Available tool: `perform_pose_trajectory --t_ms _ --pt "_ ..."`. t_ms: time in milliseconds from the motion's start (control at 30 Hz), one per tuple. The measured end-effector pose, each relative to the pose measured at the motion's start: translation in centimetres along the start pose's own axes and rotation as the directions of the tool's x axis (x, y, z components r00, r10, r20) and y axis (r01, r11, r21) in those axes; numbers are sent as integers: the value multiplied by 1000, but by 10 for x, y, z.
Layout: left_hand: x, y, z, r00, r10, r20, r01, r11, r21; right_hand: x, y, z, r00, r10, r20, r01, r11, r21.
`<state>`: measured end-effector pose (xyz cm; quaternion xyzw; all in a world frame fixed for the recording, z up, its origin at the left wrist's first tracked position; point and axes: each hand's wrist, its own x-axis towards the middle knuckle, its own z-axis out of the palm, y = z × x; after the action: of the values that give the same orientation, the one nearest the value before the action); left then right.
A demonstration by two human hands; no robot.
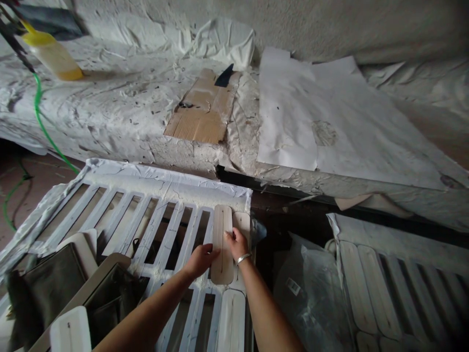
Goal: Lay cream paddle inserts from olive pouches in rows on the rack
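Pale beige, a long panel with rounded corners (222,222) sits between the two hands in the head view, at the right end of a slatted rack (128,173). The left hand (200,261) grasps its left edge, thumb and fingers bent in. The right hand (237,244) grasps the right edge, its thumb on the panel's face; a silvery bracelet (244,257) circles that wrist. A second panel (242,220) shows just behind, partly covered, and another panel (233,318) lies nearer the person. Dark cloth pieces (58,271) are heaped with pale boards (69,330) at the rack's left. Beyond runs a stained, sheet-covered bench (120,105), bearing a bottle with a yellow top (54,56), a piece of cardboard (200,110) and a large sheet of paper (351,117). A green hose (43,122) hangs at the left. Clear plastic (311,293) lies between this rack and another rack (395,239) at right.
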<state>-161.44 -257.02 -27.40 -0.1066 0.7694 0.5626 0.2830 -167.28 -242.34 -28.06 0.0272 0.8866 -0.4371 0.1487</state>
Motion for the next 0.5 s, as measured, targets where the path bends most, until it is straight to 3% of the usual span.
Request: perform_pose_trajectory --t_ms 167,233,500 --pt "-4 -17 -2 981 -21 -191 76 955 286 -12 2 0 994 55 95 -37 983 -180" --pt "-7 -19 -5 976 -43 -212 117 928 353 -16 2 2 989 98 109 -67 964 -257" --pt "0 -9 -18 996 -90 17 77 925 372 -11 1 -1 980 170 104 -129 940 -316"
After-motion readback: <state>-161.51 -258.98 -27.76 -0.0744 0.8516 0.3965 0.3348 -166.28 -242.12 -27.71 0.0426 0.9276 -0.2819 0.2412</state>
